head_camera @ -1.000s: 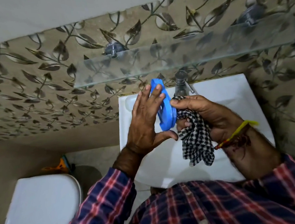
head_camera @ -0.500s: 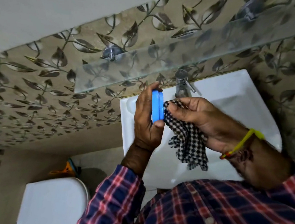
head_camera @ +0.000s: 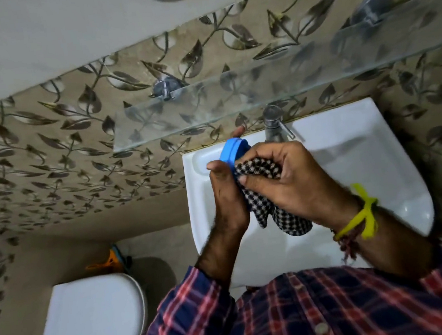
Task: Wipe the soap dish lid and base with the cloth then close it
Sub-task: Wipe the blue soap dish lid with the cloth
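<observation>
From the head view, the left hand [head_camera: 224, 194] holds the blue soap dish [head_camera: 230, 152] on edge above the white sink [head_camera: 364, 156], thumb on its near rim and one fingertip showing past its far end. The right hand [head_camera: 284, 176] has its fingers [head_camera: 262, 154] curled round the checked cloth [head_camera: 268, 203], pressing it against the dish's right face, the cloth's tail hanging below.

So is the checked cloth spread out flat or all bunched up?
Bunched up. The right hand grips the cloth in a wad against the blue soap dish, with one end hanging loose.
</observation>
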Action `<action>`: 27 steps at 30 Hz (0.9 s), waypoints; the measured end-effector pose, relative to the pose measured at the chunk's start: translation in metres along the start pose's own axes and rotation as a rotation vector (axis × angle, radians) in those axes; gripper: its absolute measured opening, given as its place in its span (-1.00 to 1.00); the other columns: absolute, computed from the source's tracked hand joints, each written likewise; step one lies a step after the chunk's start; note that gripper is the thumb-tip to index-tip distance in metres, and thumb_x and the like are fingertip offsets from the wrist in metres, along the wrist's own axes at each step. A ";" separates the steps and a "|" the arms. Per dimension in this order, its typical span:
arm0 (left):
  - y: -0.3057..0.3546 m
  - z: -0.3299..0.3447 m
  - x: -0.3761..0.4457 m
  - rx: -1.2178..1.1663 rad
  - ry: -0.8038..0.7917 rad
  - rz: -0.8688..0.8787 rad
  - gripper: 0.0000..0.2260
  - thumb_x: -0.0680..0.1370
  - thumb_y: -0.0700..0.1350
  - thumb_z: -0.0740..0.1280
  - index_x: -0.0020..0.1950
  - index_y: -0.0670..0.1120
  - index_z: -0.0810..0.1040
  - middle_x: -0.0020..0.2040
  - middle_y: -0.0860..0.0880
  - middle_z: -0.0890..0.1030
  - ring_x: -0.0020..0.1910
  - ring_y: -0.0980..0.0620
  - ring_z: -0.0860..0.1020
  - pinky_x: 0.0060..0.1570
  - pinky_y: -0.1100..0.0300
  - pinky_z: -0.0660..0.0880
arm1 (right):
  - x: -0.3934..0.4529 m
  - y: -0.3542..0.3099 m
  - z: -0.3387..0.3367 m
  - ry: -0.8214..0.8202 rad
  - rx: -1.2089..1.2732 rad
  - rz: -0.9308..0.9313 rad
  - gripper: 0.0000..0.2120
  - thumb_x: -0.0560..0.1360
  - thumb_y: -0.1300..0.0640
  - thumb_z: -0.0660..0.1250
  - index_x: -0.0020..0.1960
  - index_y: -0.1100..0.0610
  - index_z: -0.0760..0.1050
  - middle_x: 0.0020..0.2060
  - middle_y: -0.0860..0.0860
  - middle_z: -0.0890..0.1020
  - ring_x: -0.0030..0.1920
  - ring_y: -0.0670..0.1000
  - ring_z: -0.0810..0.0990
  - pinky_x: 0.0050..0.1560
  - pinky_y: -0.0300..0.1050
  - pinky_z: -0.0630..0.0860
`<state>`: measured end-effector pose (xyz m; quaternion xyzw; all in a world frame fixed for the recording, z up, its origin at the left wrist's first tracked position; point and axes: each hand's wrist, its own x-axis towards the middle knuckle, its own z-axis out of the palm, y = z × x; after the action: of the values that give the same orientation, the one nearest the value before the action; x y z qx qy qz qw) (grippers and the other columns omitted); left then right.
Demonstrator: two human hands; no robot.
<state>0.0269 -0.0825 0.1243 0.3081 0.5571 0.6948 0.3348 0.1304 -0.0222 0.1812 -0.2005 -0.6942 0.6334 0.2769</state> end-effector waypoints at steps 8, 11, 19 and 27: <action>0.018 -0.009 0.016 -0.337 0.052 -0.365 -0.08 0.34 0.58 -0.12 0.05 -0.05 0.75 -0.18 -0.13 0.66 -0.22 -0.09 0.59 -0.18 0.12 0.53 | -0.019 0.019 -0.001 -0.124 -0.674 -0.163 -0.77 0.41 0.28 0.37 -0.01 0.02 0.64 -0.12 -0.05 0.57 -0.11 0.06 0.60 -0.19 0.07 0.55; 0.019 -0.014 0.020 -0.489 -0.013 -0.478 0.00 0.31 0.65 -0.12 0.18 -0.07 0.69 -0.04 -0.21 0.69 -0.14 -0.18 0.64 -0.09 0.00 0.61 | -0.016 0.015 -0.010 -0.003 -0.550 -0.128 -0.76 0.43 0.29 0.42 0.02 0.03 0.67 -0.07 -0.04 0.64 -0.04 -0.02 0.64 -0.02 -0.04 0.58; -0.007 -0.014 0.003 -0.679 -0.026 -0.709 0.08 0.30 0.66 0.06 0.49 -0.15 0.45 0.30 -0.21 0.55 0.22 -0.22 0.56 0.33 -0.22 0.43 | -0.009 0.004 -0.023 0.215 -0.595 0.004 -0.87 0.38 0.19 0.52 -0.09 0.07 0.64 -0.22 -0.12 0.67 -0.19 -0.16 0.62 -0.12 -0.42 0.50; -0.021 -0.007 -0.019 -0.626 -0.013 -0.660 -0.11 0.40 0.59 -0.02 0.17 -0.08 0.69 0.13 -0.16 0.70 0.18 -0.15 0.64 0.24 -0.09 0.54 | -0.003 0.012 0.013 0.152 -0.960 -0.112 -0.88 0.44 0.09 0.39 -0.07 0.12 0.58 -0.14 0.03 0.64 -0.15 0.14 0.61 -0.23 -0.03 0.55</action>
<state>0.0346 -0.0983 0.1018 0.0023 0.3865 0.6839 0.6188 0.1232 -0.0324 0.1685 -0.3134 -0.8954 0.2097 0.2369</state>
